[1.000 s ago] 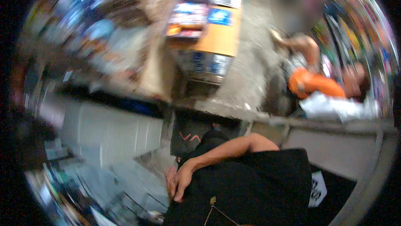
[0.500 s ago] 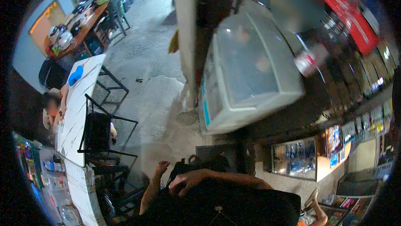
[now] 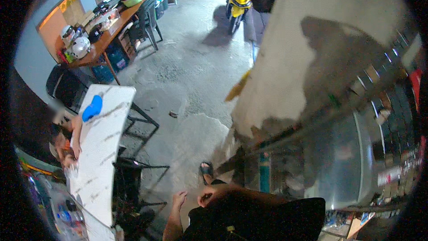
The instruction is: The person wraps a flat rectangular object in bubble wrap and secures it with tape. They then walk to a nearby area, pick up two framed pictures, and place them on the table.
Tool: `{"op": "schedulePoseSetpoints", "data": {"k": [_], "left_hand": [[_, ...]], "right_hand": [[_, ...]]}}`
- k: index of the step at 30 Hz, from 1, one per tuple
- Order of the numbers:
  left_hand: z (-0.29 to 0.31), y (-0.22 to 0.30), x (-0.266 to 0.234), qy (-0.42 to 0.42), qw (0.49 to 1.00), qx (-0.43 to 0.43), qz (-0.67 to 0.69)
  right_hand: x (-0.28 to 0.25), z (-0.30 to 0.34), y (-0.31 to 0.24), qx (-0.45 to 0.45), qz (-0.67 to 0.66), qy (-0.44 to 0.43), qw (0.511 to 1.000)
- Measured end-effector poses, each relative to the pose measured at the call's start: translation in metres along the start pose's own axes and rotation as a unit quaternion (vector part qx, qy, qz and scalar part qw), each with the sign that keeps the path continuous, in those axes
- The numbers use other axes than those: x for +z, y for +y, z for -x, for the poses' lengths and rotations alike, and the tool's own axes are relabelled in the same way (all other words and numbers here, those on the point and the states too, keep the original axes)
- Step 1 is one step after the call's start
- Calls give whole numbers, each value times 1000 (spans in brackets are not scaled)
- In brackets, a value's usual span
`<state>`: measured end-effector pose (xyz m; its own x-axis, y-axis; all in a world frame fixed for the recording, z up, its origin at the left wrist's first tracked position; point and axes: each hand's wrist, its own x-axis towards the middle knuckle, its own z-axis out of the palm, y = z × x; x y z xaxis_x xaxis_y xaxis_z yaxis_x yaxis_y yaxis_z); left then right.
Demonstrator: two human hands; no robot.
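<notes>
My left hand is raised in front of my body at the bottom, small and slightly blurred, fingers loosely bent with nothing seen in them. Just to its right is my right hand, its forearm crossing my dark shirt from the right. A dark gap shows between its bent fingers, and no object is visible there. Neither hand touches anything I can make out. Below the hands' reach, my sandalled foot stands on the concrete floor.
A white marbled table with a blue item stands left, a person seated behind it. Black chairs line its near side. A pale pillar rises right, beside a translucent case. A yellow motorbike is parked far ahead.
My view has swung right to left past the pillar. The translucent case has shifted to the lower right, and the motorbike and my foot have come into view. Both hands remain raised.
</notes>
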<state>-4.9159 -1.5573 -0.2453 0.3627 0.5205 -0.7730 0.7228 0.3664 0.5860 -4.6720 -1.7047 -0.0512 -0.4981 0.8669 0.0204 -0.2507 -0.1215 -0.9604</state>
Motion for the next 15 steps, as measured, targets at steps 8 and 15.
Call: {"op": "schedulePoseSetpoints", "data": {"k": [8, 15], "left_hand": [[-191, 117, -125, -4, 992, -1, 128], [-330, 372, -126, -26, 954, 9, -297]], "right_hand": [[-274, -112, -104, 31, 243, 268, 932], [-510, -107, -75, 255, 425, 367, 788]]}}
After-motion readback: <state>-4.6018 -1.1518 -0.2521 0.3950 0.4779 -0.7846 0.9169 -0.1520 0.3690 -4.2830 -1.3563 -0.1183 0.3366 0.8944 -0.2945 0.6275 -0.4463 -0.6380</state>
